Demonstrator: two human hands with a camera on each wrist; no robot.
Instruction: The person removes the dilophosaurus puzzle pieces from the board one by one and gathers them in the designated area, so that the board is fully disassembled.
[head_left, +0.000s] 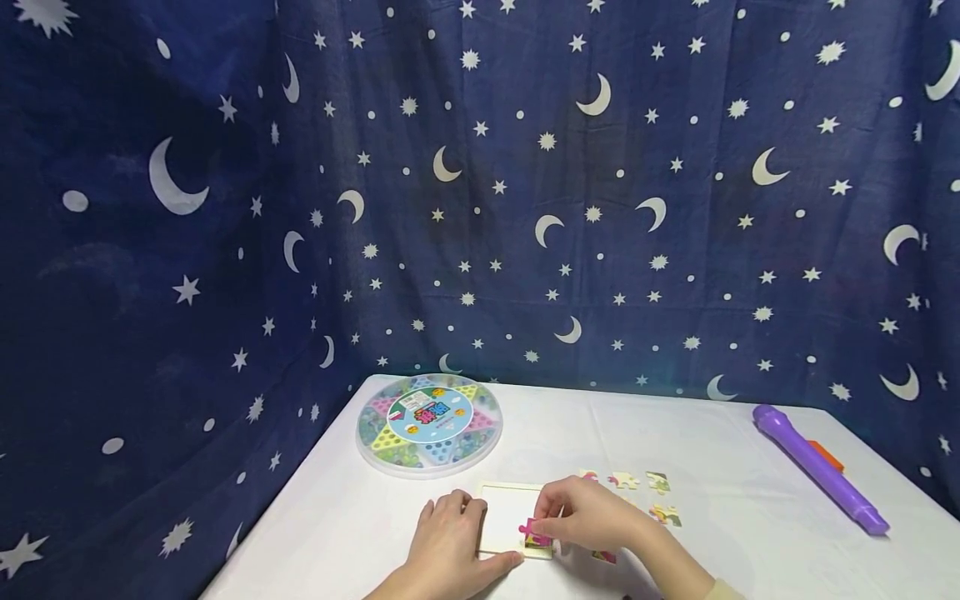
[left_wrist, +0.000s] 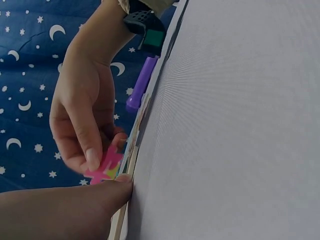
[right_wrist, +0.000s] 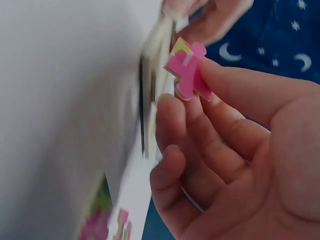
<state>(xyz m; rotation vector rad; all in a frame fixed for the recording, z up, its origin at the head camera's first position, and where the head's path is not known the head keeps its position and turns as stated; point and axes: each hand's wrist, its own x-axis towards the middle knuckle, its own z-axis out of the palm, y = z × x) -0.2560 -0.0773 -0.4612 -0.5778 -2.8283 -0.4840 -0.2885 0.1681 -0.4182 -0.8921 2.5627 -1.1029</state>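
Note:
My right hand (head_left: 588,512) pinches a pink and yellow jigsaw puzzle piece (right_wrist: 187,70) between thumb and fingers, as the right wrist view shows closely. The piece is tilted over the lower right part of a shallow cream puzzle tray (head_left: 501,521). My left hand (head_left: 450,546) rests at the tray's left side, fingers along the left edge. Its straight thumb (left_wrist: 117,187) touches the near edge. In the head view the tray's visible floor is bare and pale; the right hand hides its right side.
Several loose puzzle pieces (head_left: 624,480) lie right of the tray, partly behind the right hand. A round clear Chinese checkers box (head_left: 367,429) sits at the back left. On the right lies a purple stick-like toy (head_left: 821,471), an orange thing (head_left: 827,456) beside it.

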